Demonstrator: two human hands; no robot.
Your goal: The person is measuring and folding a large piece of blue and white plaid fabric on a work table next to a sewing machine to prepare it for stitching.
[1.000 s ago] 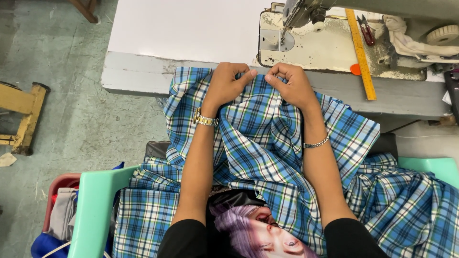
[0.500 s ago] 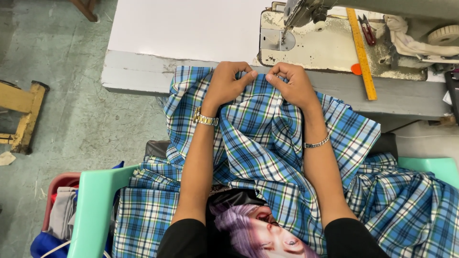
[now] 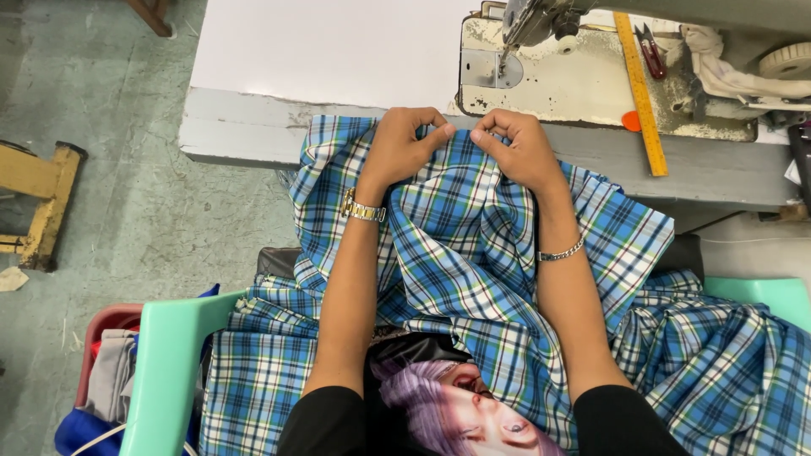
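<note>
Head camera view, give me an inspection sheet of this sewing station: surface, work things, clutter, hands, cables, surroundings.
Surface: white table top with a worn grey front edge; the sewing machine sits on its right part.
Job's things: blue plaid fabric draped from the table edge over the lap.
Clutter: yellow ruler, red-handled snips and a pale rag on the machine bed.
Hands: left hand and right hand both pinch the fabric's top edge, close together at the table edge.
Cables: a white cord by the bin; a thin one at the right edge.
Surroundings: grey concrete floor, mint green chair arm, red bin of cloth, yellow wooden piece.
</note>
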